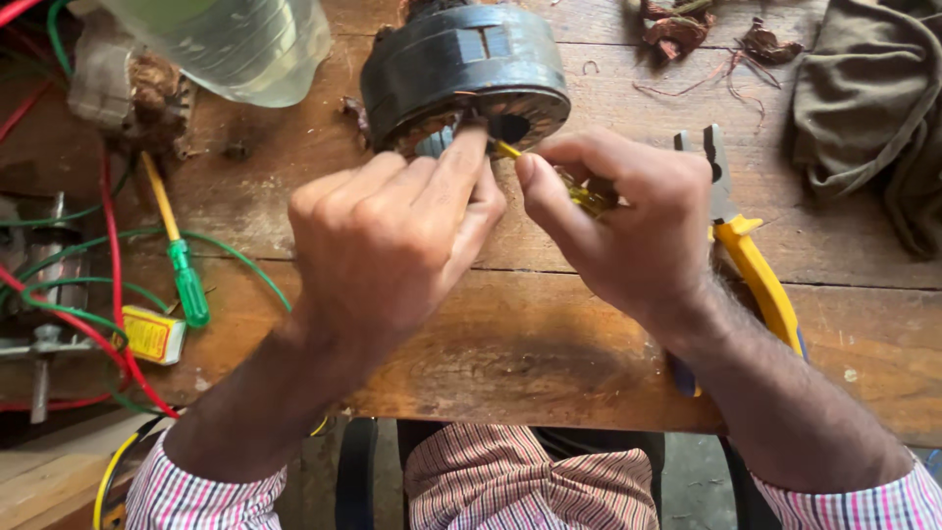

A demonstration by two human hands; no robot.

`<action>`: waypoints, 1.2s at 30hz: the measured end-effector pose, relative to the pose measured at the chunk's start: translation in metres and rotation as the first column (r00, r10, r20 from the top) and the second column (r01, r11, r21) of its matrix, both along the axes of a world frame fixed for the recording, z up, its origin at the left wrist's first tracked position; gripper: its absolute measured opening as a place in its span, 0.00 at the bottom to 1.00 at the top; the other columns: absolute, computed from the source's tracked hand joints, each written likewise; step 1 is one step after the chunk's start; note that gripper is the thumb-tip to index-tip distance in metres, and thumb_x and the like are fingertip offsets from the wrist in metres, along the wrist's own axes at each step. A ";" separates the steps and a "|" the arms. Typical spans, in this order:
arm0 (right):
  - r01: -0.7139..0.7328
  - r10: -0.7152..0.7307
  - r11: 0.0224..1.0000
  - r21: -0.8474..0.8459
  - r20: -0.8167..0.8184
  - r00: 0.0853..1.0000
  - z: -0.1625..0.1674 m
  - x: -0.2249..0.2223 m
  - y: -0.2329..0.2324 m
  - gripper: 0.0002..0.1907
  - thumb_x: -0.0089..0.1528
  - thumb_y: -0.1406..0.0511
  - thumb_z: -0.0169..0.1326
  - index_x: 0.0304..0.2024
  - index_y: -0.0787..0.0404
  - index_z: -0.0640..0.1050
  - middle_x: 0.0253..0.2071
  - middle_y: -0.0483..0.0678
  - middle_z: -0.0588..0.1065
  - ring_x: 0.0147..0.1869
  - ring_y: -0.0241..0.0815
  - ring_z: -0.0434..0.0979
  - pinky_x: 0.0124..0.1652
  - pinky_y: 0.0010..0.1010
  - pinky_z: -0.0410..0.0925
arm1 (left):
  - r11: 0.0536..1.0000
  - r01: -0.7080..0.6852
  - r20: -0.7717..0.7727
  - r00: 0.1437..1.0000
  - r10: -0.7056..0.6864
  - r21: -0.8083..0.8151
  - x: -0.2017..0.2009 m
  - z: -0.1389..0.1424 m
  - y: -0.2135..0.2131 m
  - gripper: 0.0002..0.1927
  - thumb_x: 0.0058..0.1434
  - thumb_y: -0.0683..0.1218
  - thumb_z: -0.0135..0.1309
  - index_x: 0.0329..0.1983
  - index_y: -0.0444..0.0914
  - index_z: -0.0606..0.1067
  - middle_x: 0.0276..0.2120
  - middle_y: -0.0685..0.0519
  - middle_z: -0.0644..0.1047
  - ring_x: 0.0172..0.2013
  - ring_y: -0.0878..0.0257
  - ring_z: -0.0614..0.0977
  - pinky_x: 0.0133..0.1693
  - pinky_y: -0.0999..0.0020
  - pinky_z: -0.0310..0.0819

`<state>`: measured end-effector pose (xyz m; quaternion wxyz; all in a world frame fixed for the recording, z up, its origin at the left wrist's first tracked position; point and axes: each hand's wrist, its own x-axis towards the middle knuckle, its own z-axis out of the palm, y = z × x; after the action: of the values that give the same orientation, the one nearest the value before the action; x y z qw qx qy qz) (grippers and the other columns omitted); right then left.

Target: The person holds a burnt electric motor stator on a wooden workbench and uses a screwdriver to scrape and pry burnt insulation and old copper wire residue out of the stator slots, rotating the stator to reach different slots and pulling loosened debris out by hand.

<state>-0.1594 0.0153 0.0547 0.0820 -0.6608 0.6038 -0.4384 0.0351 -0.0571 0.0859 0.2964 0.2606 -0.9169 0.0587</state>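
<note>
A dark round motor stator (463, 69) lies tilted on the wooden bench (510, 334) at the top middle. My left hand (392, 236) is closed in front of it, its index finger pressing into the stator's slots. My right hand (628, 221) pinches a thin yellow tool or sleeve (579, 194) whose tip reaches the stator's rim beside the left fingertip. Both hands touch near the rim. What lies inside the slots is hidden by my fingers.
Yellow-handled pliers (751, 255) lie right of my right hand. A screwdriver with a green and yellow handle (177, 250) lies at left among red and green wires (108, 294). A clear plastic bottle (235, 39) sits top left, a dark cloth (873, 108) top right, a small yellow box (152, 334) at left.
</note>
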 end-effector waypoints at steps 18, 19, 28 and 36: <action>0.015 -0.001 0.999 0.048 -0.291 0.957 -0.003 0.008 -0.004 0.08 0.67 0.63 0.64 0.47 0.57 0.83 0.41 0.47 0.81 0.37 0.46 0.82 0.34 0.35 0.73 | 0.998 0.056 -0.263 0.963 -0.065 -0.042 0.011 -0.013 -0.036 0.20 0.67 0.42 0.57 0.61 0.36 0.72 0.58 0.47 0.70 0.57 0.50 0.73 0.59 0.52 0.68; 0.004 0.008 0.999 0.039 -0.296 0.955 -0.003 0.009 -0.005 0.08 0.67 0.64 0.63 0.48 0.57 0.83 0.42 0.48 0.81 0.38 0.46 0.82 0.35 0.35 0.73 | 0.997 0.067 -0.267 0.961 -0.073 -0.032 0.010 -0.014 -0.037 0.20 0.67 0.42 0.56 0.61 0.36 0.72 0.58 0.47 0.70 0.57 0.50 0.73 0.59 0.51 0.68; -0.053 0.097 0.991 0.119 -0.400 0.911 0.000 0.004 -0.002 0.06 0.66 0.64 0.63 0.44 0.57 0.83 0.36 0.48 0.79 0.34 0.48 0.80 0.33 0.38 0.72 | 0.996 0.087 -0.298 0.951 -0.082 0.006 0.003 -0.023 -0.033 0.18 0.69 0.41 0.55 0.61 0.37 0.71 0.57 0.45 0.69 0.56 0.49 0.74 0.58 0.52 0.70; 0.027 0.008 0.995 0.093 -0.365 0.931 -0.003 0.013 0.009 0.07 0.67 0.63 0.64 0.43 0.59 0.83 0.34 0.48 0.78 0.31 0.48 0.80 0.30 0.38 0.71 | 0.987 0.112 -0.322 0.944 -0.068 0.120 0.007 -0.030 -0.037 0.22 0.70 0.44 0.54 0.65 0.37 0.67 0.55 0.42 0.70 0.56 0.45 0.74 0.60 0.52 0.72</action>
<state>-0.1462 0.0240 0.0520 -0.0020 -0.7231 0.6321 -0.2788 0.0419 -0.0943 0.0561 0.4237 0.2442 -0.8702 -0.0602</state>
